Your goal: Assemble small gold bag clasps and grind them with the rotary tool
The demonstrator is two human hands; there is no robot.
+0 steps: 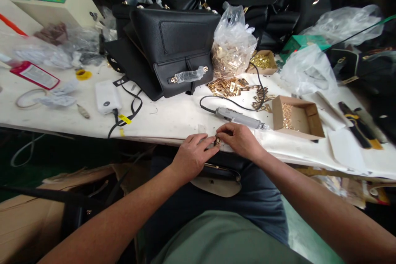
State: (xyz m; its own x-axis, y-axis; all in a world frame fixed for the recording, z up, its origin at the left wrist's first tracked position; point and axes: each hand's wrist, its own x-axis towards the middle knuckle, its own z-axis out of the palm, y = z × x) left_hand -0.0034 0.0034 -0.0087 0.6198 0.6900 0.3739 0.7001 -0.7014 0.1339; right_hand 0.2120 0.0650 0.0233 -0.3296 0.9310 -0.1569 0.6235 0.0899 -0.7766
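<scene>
At the table's front edge, a small gold metal fitting [218, 141] lies between my hands. My left hand [192, 154] rests flat with its fingers stretched and apart, the fingertips against the fitting's left and near side; its thumb is hidden. On the other side, my right hand [241, 138] has thumb and forefinger pinched together at the fitting's top end; whatever is in the pinch is too small to name. Below the hands, a black handbag [221, 173] with a gold zip and a beige panel lies on my lap. A grey electric screwdriver [238, 118] lies just beyond my right hand.
Gold fittings [230, 87] lie piled before a clear bag of fittings [232, 51]. A cardboard box [309, 119] of small gold pieces stands right, near yellow-black pliers [355, 126]. Behind are a large black handbag [182, 37] and, further left, a white power unit [107, 97].
</scene>
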